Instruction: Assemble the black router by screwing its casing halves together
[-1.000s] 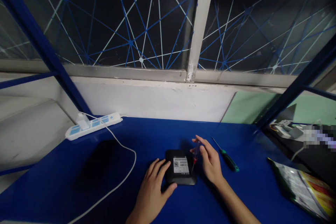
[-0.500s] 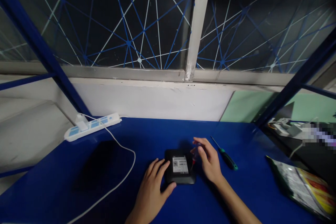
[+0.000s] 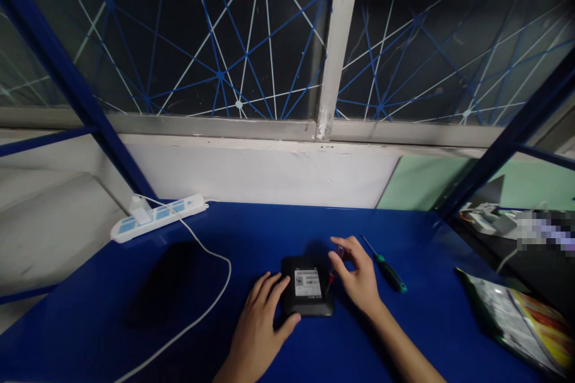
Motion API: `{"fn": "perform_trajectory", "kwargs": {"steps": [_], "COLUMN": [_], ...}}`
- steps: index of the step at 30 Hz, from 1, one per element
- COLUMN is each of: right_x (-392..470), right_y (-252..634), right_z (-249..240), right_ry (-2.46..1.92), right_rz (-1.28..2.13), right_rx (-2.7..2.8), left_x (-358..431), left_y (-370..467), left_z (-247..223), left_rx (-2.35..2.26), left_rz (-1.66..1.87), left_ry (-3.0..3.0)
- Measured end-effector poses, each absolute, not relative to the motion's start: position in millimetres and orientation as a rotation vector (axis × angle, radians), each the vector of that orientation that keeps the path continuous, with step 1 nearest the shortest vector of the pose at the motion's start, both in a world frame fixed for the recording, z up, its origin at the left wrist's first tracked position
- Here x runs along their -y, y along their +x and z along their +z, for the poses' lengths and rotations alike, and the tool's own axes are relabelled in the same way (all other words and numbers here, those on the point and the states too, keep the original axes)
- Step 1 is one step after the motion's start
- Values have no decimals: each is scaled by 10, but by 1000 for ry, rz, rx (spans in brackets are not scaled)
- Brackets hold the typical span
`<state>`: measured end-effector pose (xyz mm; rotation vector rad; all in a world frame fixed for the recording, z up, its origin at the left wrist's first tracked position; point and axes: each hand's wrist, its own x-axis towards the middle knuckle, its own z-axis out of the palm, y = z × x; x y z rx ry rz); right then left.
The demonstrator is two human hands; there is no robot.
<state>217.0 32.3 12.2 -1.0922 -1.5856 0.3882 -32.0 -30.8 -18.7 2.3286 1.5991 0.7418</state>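
Note:
A flat black device with a white printed label lies on the blue table. Against its left side rests my left hand, fingers spread, fingertips on the upper left edge and thumb at the lower edge. My right hand is over the device's right side, its thumb and fingers closed round a small screwdriver with a clear purplish handle and red collar. The tool's tip points down at the right part of the device. To the right of my right hand lies a green and black screwdriver.
A white power strip with a plugged-in adapter sits at the back left; its white cable curves toward the front. A shiny packet lies at the right. Blue frame posts rise on both sides before the window.
My right thumb and fingers have shifted slightly on the small screwdriver's handle. My left hand and the device have barely moved.

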Motion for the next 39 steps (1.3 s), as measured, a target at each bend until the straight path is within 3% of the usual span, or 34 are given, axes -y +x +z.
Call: {"fn": "perform_trajectory", "kwargs": {"steps": [8,16,39], "right_x": [-302,-307,-281], "right_y": [2195,2171,1995], "right_z": [91,146,100], "right_ry": [-1066,-1076,-1015], "right_rz": [668,453,987], "right_rx": [1529,1581,1193], "left_x": [307,304,345], "left_y": [-316,-324,-303], "left_z": [-195,-224,-18], "left_rx": [-1608,-1621,-1457], "left_rz": [776,775,600], "left_ry": [2330,2351,2415]}}
